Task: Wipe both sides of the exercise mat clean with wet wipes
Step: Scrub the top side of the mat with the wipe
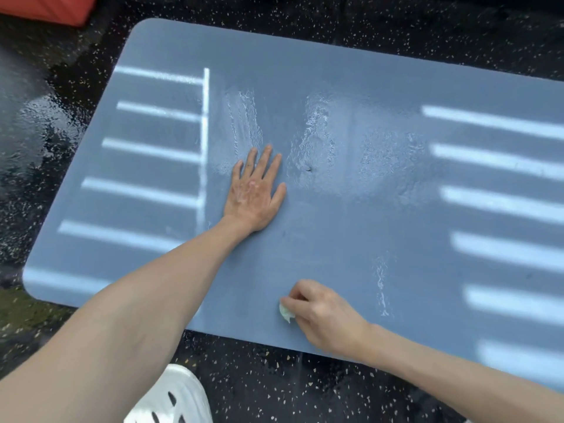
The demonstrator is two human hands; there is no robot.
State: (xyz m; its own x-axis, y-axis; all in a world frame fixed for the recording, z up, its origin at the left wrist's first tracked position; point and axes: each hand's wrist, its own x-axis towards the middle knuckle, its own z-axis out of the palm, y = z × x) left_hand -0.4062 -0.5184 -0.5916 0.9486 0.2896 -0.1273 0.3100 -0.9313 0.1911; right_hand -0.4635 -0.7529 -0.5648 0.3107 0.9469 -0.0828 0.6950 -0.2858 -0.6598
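Closest to the lens, at the bottom edge of the head view, a white perforated shoe (174, 398) stands on the black speckled floor (274, 389), just short of the near edge of the exercise mat (335, 233); the bare left forearm crosses above the shoe and reaches out over the mat. The exercise mat is blue-grey with rounded corners and lies flat on the floor, filling most of the view; its left end is in sight, its right end runs out of frame.

The left hand (254, 190) rests palm down near the middle of the mat; its fingers (265, 158) are straight, slightly spread, and hold nothing. The right hand (320, 312) sits close to the mat's near edge; its fingers (297, 293) are curled and pinch a small crumpled pale wet wipe (286, 314) against the mat, the wipe showing at the left side of the hand.

Wet streaks (314, 129) glisten on the mat just beyond the left fingertips and to their right; a thinner streak lies right of the right hand. Pale bars of light (503, 160) fall across both ends of the mat; the floor to the left looks glossy and wet; an orange-red object (52, 7) is cut off by the top left corner.
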